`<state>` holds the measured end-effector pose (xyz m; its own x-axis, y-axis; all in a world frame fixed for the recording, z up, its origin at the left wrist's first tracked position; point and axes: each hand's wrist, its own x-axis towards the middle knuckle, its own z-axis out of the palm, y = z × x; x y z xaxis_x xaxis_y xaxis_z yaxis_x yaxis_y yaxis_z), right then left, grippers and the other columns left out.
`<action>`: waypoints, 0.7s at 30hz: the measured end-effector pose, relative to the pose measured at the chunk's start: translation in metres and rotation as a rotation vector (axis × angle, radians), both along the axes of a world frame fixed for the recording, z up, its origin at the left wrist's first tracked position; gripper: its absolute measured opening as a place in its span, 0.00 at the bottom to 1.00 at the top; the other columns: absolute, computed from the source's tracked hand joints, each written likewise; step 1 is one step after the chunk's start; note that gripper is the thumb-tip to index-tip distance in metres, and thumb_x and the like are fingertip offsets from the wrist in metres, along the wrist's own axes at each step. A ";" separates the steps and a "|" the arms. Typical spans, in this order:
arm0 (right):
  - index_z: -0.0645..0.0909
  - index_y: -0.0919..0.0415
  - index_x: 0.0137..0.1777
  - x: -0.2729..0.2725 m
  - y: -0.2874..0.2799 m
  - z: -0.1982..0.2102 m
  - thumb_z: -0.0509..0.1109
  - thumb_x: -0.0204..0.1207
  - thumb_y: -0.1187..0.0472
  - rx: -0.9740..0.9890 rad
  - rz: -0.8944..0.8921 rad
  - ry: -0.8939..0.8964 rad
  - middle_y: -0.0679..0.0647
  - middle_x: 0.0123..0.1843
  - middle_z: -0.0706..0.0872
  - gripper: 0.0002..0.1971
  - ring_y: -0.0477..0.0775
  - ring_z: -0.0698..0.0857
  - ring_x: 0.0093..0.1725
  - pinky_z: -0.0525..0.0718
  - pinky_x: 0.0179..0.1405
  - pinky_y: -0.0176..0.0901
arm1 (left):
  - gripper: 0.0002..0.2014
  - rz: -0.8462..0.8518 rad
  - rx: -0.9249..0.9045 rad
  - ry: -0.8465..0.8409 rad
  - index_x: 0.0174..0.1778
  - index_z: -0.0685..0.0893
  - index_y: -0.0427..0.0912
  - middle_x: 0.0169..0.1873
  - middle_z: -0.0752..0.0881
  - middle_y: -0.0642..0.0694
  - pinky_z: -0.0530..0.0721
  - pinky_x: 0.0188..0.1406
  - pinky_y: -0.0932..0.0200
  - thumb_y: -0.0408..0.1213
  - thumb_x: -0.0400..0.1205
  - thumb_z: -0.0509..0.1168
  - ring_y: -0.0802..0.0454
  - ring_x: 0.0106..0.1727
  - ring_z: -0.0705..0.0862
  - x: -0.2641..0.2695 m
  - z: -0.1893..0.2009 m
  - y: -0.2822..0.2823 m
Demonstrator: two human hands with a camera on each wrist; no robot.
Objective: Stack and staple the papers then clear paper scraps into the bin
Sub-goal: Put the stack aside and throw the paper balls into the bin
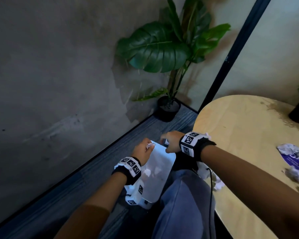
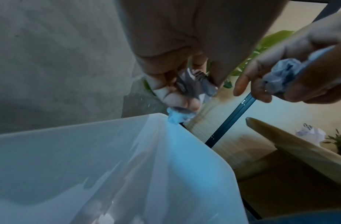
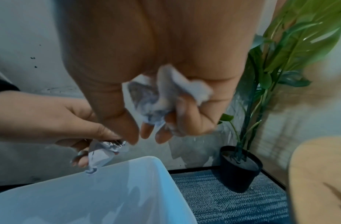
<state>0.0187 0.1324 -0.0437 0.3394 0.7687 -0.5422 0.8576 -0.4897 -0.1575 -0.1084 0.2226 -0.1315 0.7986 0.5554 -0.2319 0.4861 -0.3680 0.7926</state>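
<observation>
Both grips are closed on paper: a crumpled white paper scrap with dark print is pinched in the curled fingers of the left hand, and a crumpled pale grey-white paper wad is clutched in the curled fingers of the right hand. In the left wrist view the printed scrap hangs down from the fingertips, its lower end just above the far corner of the translucent white plastic bin. In the right wrist view the same scrap is seen dangling over the bin rim, with the right hand's wad held higher and just to the right. The two hands are held close together above the far end of the bin, which stands on the blue-grey carpeted floor between the grey wall and the round pale wooden worktop on the right. Pale shapes are visible at the bottom of the bin, but what they are cannot be told. More crumpled white and purple paper scraps lie on the right part of the worktop. A large-leaved green plant in a black pot stands in the far corner.
</observation>
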 end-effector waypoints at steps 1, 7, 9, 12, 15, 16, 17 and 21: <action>0.77 0.57 0.67 0.000 0.002 -0.003 0.67 0.76 0.63 -0.018 0.010 0.004 0.57 0.67 0.80 0.19 0.60 0.79 0.65 0.75 0.53 0.43 | 0.12 -0.004 -0.006 0.000 0.54 0.77 0.39 0.46 0.87 0.35 0.84 0.47 0.49 0.44 0.84 0.59 0.44 0.37 0.81 0.000 -0.003 0.001; 0.77 0.52 0.70 -0.001 0.012 -0.018 0.63 0.74 0.69 -0.103 0.099 0.028 0.54 0.62 0.81 0.25 0.58 0.82 0.59 0.80 0.57 0.44 | 0.11 -0.021 -0.125 0.097 0.54 0.77 0.44 0.43 0.85 0.42 0.87 0.39 0.49 0.46 0.85 0.55 0.43 0.28 0.84 0.000 -0.006 0.001; 0.80 0.51 0.67 0.000 0.015 -0.021 0.64 0.73 0.68 -0.101 0.098 0.040 0.52 0.51 0.80 0.23 0.56 0.81 0.49 0.82 0.52 0.44 | 0.11 -0.023 -0.133 0.140 0.51 0.76 0.45 0.45 0.85 0.42 0.85 0.32 0.58 0.47 0.85 0.54 0.41 0.26 0.85 0.000 -0.006 0.001; 0.86 0.55 0.57 0.001 0.020 -0.023 0.70 0.73 0.60 -0.065 0.060 0.057 0.46 0.36 0.79 0.12 0.51 0.79 0.41 0.76 0.37 0.39 | 0.09 -0.023 -0.113 0.187 0.45 0.76 0.45 0.44 0.82 0.45 0.77 0.18 0.67 0.46 0.84 0.56 0.43 0.25 0.84 -0.001 -0.006 0.003; 0.87 0.59 0.52 -0.001 0.022 -0.018 0.74 0.71 0.49 -0.003 0.047 0.060 0.48 0.34 0.80 0.16 0.50 0.78 0.32 0.72 0.26 0.35 | 0.05 -0.055 -0.126 0.234 0.40 0.78 0.44 0.43 0.83 0.44 0.80 0.24 0.60 0.40 0.80 0.65 0.43 0.25 0.84 -0.002 -0.008 0.005; 0.87 0.58 0.52 -0.002 0.022 -0.017 0.75 0.70 0.46 0.012 0.033 0.064 0.48 0.35 0.81 0.17 0.47 0.77 0.28 0.73 0.23 0.33 | 0.05 -0.071 -0.130 0.247 0.44 0.78 0.43 0.42 0.82 0.45 0.80 0.23 0.61 0.39 0.78 0.68 0.46 0.26 0.83 -0.003 -0.008 0.005; 0.86 0.56 0.54 -0.002 0.023 -0.016 0.76 0.68 0.45 0.027 0.018 0.075 0.48 0.38 0.83 0.19 0.44 0.76 0.26 0.74 0.21 0.31 | 0.09 -0.092 -0.128 0.264 0.50 0.79 0.42 0.43 0.81 0.47 0.80 0.22 0.63 0.37 0.77 0.70 0.48 0.27 0.83 -0.004 -0.007 0.006; 0.81 0.54 0.62 -0.006 0.024 -0.010 0.74 0.70 0.45 0.039 -0.035 0.147 0.53 0.53 0.87 0.23 0.51 0.83 0.28 0.78 0.18 0.32 | 0.24 -0.147 -0.057 0.340 0.65 0.78 0.40 0.52 0.79 0.46 0.78 0.25 0.69 0.23 0.73 0.68 0.50 0.44 0.80 -0.008 -0.005 0.010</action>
